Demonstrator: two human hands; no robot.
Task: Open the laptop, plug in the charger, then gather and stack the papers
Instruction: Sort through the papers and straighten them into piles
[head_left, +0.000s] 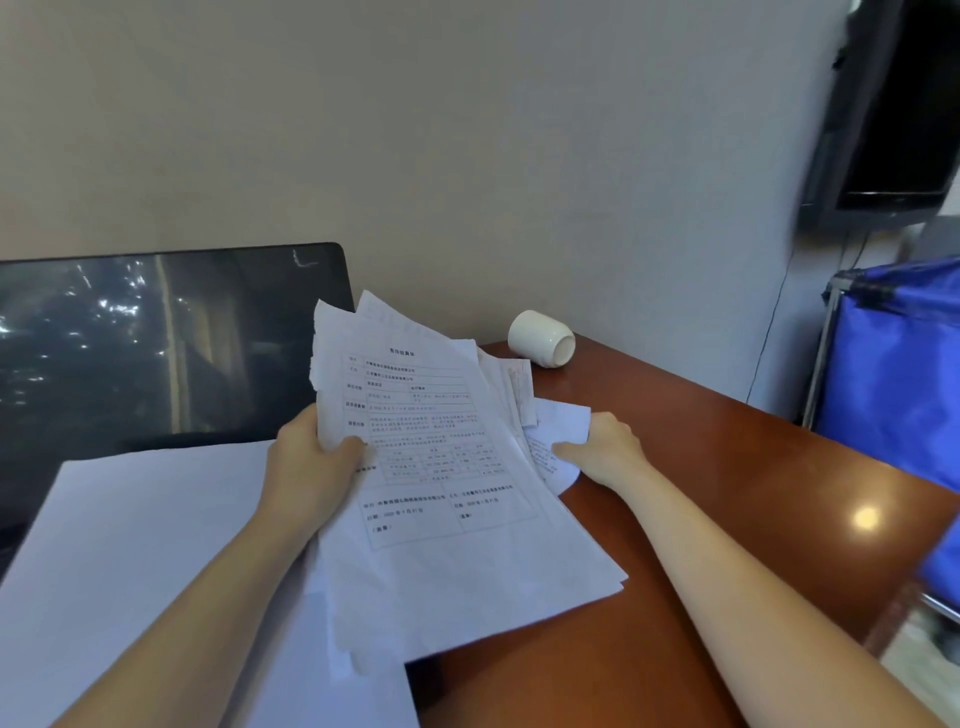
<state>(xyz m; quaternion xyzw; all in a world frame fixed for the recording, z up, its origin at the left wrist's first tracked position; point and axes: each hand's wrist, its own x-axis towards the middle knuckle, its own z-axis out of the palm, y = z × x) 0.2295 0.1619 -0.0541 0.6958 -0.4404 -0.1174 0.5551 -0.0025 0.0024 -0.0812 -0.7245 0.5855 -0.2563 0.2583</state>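
My left hand (311, 457) grips a loose sheaf of printed papers (441, 493) by its left edge, thumb on top, holding it tilted above the desk. To its right, my right hand (602, 447) pinches a small crumpled sheet (558, 426) that lies against the sheaf's right side. The laptop (156, 343) stands open at the left with a dark, reflective screen. A large blank white sheet (135, 561) covers its keyboard area. No charger or cable for the laptop is visible.
A white cup (543, 339) lies on its side at the back of the brown wooden desk (727, 493), near the wall. A blue fabric cart (893, 364) stands past the desk's right edge. A dark monitor (893, 114) hangs at the upper right.
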